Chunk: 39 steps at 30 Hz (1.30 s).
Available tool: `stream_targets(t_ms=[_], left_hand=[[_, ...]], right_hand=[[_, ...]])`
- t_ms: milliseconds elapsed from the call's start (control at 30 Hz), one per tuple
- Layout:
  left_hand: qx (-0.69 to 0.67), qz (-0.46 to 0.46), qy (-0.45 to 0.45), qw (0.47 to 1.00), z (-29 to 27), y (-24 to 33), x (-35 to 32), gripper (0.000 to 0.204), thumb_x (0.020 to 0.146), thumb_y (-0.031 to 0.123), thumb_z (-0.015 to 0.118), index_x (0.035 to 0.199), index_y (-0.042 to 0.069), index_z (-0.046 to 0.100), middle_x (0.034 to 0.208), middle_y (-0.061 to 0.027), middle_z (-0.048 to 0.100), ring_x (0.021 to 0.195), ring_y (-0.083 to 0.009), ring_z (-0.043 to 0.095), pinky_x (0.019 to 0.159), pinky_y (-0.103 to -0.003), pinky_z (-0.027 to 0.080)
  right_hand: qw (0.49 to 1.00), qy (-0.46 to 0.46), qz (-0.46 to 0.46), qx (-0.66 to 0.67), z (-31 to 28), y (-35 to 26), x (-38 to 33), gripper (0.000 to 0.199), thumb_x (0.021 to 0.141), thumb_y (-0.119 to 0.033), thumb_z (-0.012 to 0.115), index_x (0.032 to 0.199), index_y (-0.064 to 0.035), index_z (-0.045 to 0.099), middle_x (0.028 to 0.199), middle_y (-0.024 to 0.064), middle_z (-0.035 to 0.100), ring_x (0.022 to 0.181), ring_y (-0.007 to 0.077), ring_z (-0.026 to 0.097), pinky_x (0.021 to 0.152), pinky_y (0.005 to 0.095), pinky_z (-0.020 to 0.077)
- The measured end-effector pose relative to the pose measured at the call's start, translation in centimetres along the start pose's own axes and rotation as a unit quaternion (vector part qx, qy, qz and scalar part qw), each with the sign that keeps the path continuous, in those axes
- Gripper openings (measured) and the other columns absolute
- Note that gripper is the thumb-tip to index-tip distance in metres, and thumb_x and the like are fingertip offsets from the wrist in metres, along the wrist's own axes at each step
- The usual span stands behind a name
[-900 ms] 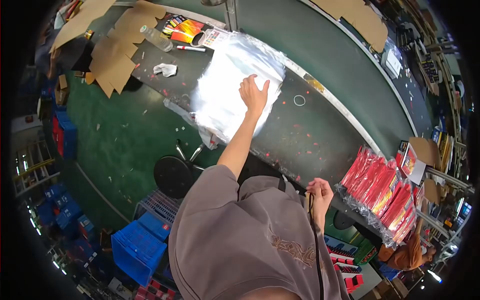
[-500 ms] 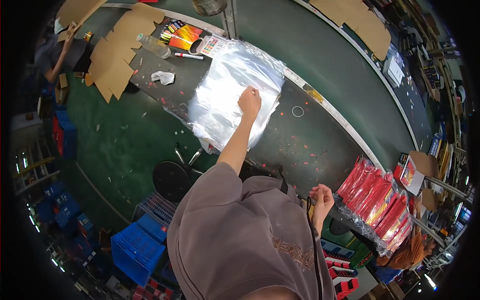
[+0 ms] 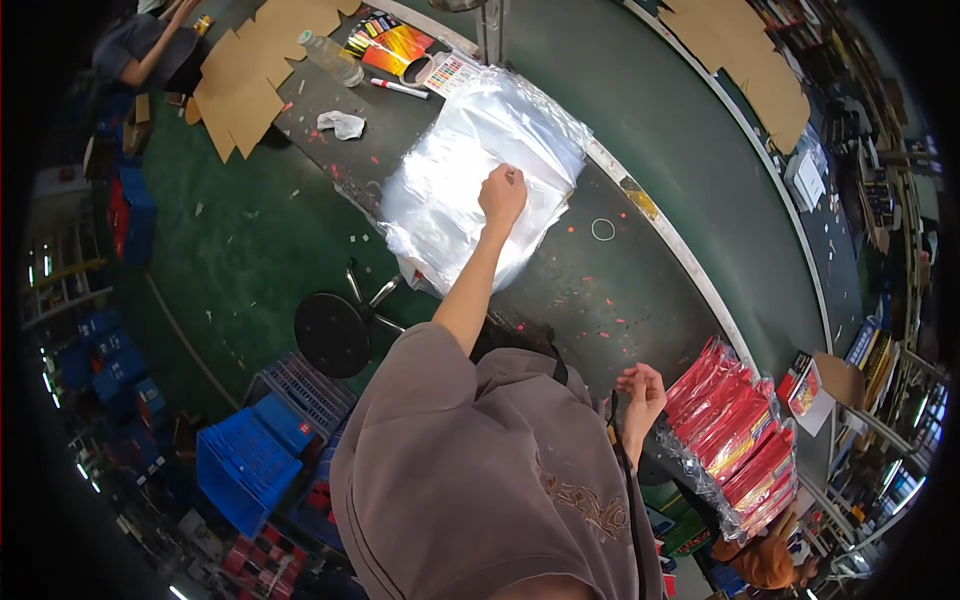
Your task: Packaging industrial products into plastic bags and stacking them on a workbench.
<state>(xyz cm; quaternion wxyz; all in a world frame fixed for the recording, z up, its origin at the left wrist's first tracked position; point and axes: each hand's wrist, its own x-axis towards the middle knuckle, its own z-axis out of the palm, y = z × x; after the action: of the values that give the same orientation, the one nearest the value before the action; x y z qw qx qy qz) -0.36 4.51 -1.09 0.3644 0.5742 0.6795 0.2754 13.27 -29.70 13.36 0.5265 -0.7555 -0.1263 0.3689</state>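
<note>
Plastic sheets (image 3: 425, 200), clear and stacked on the surface (image 3: 570, 285), slant lengthwise from upper right to lower left, directly beneath the nearer left hand (image 3: 503, 195), fingers drawn together, grip unclear, and ahead-left of the empty, loosely half-curled right hand (image 3: 641, 400).

Green floor (image 3: 250, 250), round black stool (image 3: 332, 334), dark workbench (image 3: 575, 270); bright streaks (image 3: 908, 497) at right rim, probably tube lights.

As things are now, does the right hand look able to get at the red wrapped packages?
Probably yes: the right hand seems empty and is just left of the red wrapped packages, with nothing visible blocking the way. Only their loose clear plastic might slightly hinder the fingers.
</note>
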Motion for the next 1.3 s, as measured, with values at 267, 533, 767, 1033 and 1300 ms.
stream_targets(t_ms=[267, 533, 767, 1033, 1300], left_hand=[[-0.359, 0.007, -0.196, 0.912, -9.5, 6.1, -15.8, 0.015, 0.081, 0.015, 0.066, 0.075, 0.002, 0.061, 0.063, 0.0043, 0.055, 0.058, -0.0016, 0.045, 0.051, -0.019, 0.035], [-0.435, 0.016, -0.298, 0.85, -11.2, 7.1, -26.4, 0.007, 0.081, 0.0, 0.063, 0.078, 0.0, 0.057, 0.073, -0.0001, 0.058, 0.068, -0.0039, 0.054, 0.06, -0.019, 0.043], [-0.357, 0.009, -0.43, 0.829, -12.6, 8.1, -33.4, 0.01, 0.081, 0.008, 0.066, 0.078, 0.0, 0.06, 0.067, 0.0044, 0.055, 0.059, 0.0004, 0.046, 0.051, -0.016, 0.035], [-0.084, 0.053, -0.532, 0.841, -12.8, 9.0, -36.9, 0.013, 0.081, 0.008, 0.062, 0.09, -0.002, 0.063, 0.078, -0.0011, 0.062, 0.077, -0.0083, 0.055, 0.071, -0.026, 0.044], [-0.043, 0.078, -0.574, 0.814, -10.5, 10.9, -40.0, 0.01, 0.078, 0.009, 0.066, 0.08, 0.0, 0.062, 0.074, -0.0017, 0.061, 0.07, -0.0087, 0.053, 0.067, -0.025, 0.043]], right_hand=[[0.961, -0.115, -0.208, -0.143, 6.4, -6.3, 1.1, 0.029, 0.083, -0.008, 0.062, 0.109, -0.0004, 0.055, 0.091, 0.0074, 0.061, 0.083, 0.0129, 0.058, 0.07, 0.0242, 0.0467], [0.967, -0.241, -0.071, -0.041, 3.0, -5.7, -3.2, 0.02, 0.076, -0.005, 0.068, 0.092, 0.0015, 0.06, 0.096, 0.0076, 0.061, 0.086, 0.0133, 0.057, 0.073, 0.0251, 0.0455], [0.879, -0.401, 0.078, 0.247, -3.5, -4.1, -6.0, 0.037, 0.08, -0.01, 0.063, 0.112, 0.0011, 0.049, 0.095, 0.0059, 0.059, 0.083, 0.0117, 0.056, 0.072, 0.022, 0.0433], [0.864, -0.415, 0.057, 0.278, -8.9, 1.7, -7.2, 0.043, 0.081, -0.028, 0.066, 0.109, -0.0004, 0.053, 0.094, 0.0059, 0.058, 0.084, 0.014, 0.054, 0.072, 0.0264, 0.0411], [0.875, -0.371, 0.111, 0.291, -11.1, 4.5, -7.5, 0.025, 0.084, -0.019, 0.063, 0.102, -0.0036, 0.056, 0.096, 0.0037, 0.061, 0.089, 0.0114, 0.057, 0.08, 0.0262, 0.0447]])
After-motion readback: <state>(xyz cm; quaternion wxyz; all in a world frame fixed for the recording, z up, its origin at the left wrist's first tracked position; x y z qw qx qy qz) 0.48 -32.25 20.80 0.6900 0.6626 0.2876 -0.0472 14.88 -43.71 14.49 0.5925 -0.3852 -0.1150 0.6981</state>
